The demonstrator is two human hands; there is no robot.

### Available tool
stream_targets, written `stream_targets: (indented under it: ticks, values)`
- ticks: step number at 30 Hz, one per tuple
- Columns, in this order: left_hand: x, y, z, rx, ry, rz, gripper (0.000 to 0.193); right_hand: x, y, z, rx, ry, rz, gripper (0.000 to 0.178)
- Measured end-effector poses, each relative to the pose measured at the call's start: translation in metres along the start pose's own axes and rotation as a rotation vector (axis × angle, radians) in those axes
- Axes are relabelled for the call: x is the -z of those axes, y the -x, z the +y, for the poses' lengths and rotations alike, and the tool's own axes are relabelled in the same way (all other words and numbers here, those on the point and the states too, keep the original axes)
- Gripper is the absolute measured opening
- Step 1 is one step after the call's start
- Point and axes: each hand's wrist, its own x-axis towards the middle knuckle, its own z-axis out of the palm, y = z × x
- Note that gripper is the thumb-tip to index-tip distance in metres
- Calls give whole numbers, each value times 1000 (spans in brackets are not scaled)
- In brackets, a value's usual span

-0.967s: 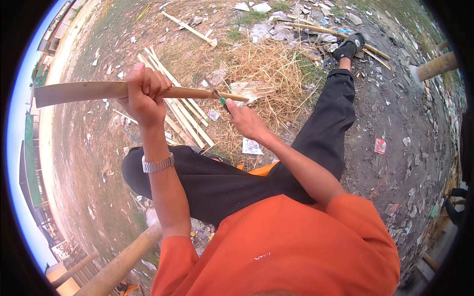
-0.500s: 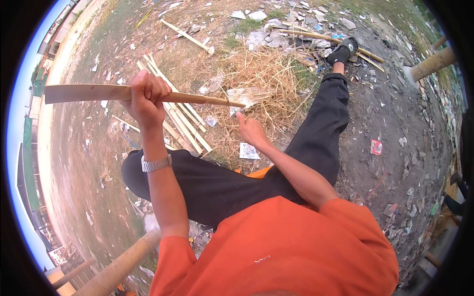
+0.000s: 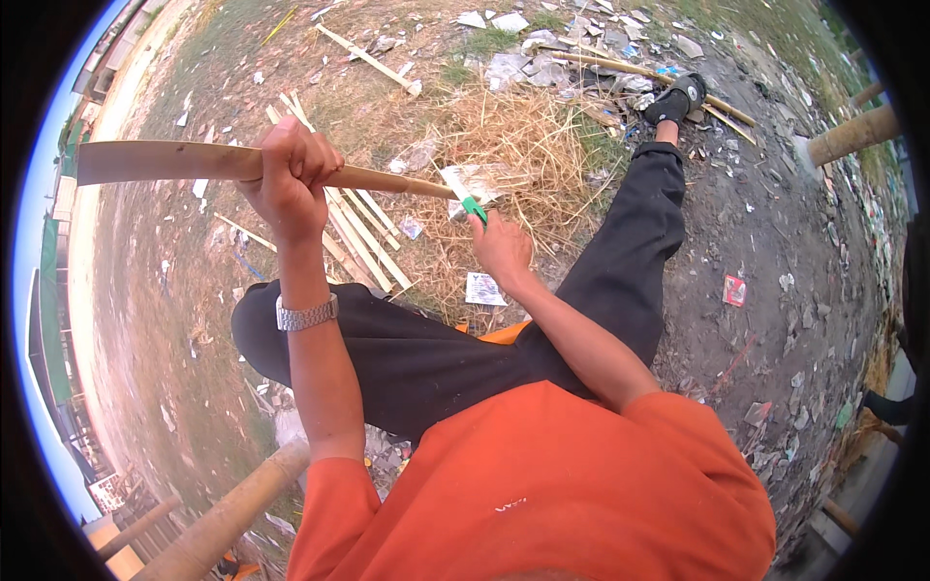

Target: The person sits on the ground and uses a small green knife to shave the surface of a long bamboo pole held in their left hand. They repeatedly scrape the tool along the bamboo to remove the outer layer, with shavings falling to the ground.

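My left hand (image 3: 291, 176) is wrapped around a long bamboo strip (image 3: 165, 162) held roughly level across my front. Its wide flat end sticks out at the left, and a narrower end reaches toward the middle. In my right hand (image 3: 502, 247) is a small knife (image 3: 472, 206) with a green handle and a pale blade. The blade slants up to the left, close by the narrow end of the bamboo; whether the two touch I cannot tell. My right fingers are closed on the handle and partly hide it.
Several split bamboo strips (image 3: 356, 237) lie on the ground beyond my bent left leg. Dry straw shavings (image 3: 513, 145) are heaped ahead. A bamboo pole (image 3: 620, 66) lies by my right shoe (image 3: 676, 99). Thick poles (image 3: 228, 518) stand at lower left and right. Litter covers the ground.
My left hand and the bamboo have risen slightly, its narrow end shifting left. The right hand has turned, bringing the knife's green handle and blade into clear sight.
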Motion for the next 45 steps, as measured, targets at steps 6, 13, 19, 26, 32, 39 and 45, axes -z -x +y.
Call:
stream_targets:
  ticks: [6,13,19,26,32,39,45]
  values:
    - [-3,5,-1,-14,-18,-27,39,5,17,7,89,14,39,42]
    - [-10,3,0,-16,-13,43,40,-16,9,3,-120,-691,-377,72]
    - [-3,7,0,-36,-23,85,39,-6,1,-10,-74,-470,-324,81]
    - [-8,3,0,-25,-27,120,38,-19,-2,5,-293,-404,-379,79]
    - [-20,3,-2,-31,-28,171,37,-29,-1,0,-108,-478,-279,83]
    - [-15,6,-1,-22,-99,270,38,-15,-8,-16,-96,-586,-328,85]
    - [-25,0,1,-17,-140,475,38,-45,-28,0,-147,-449,-185,82]
